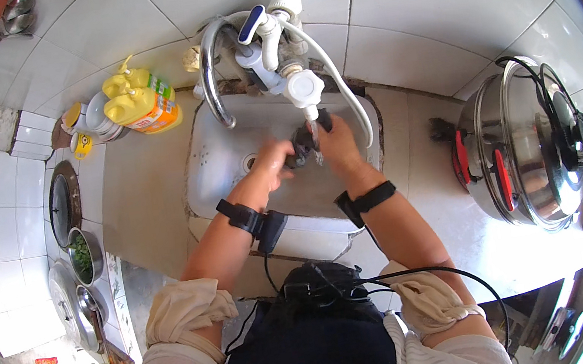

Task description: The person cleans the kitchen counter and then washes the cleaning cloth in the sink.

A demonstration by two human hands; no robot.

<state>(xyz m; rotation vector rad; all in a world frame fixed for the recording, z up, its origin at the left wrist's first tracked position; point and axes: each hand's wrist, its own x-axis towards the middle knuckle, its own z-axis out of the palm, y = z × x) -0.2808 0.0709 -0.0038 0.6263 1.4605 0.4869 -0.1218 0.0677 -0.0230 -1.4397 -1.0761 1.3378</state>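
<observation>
Water runs from a white plastic tap (303, 90) into a white ceramic sink (297, 220). Under the stream, my right hand (338, 142) grips a dark, wet item (304, 144), perhaps cloth; its exact kind cannot be told. My left hand (271, 163), blurred, is at the item's left side with fingers partly curled; whether it grips the item is unclear. The drain hole (250, 162) lies just left of that hand. A curved chrome spout (209, 76) arches over the basin's back left, beside a blue-handled white valve (262, 30).
Yellow detergent bottles (146, 104), stacked bowls (99, 117) and a yellow cup (81, 145) stand at the back left. A pan of green leaves (84, 256) is farther left. On the right counter stands a large steel steamer pot (521, 144). A white hose (334, 70) hangs into the sink's right side.
</observation>
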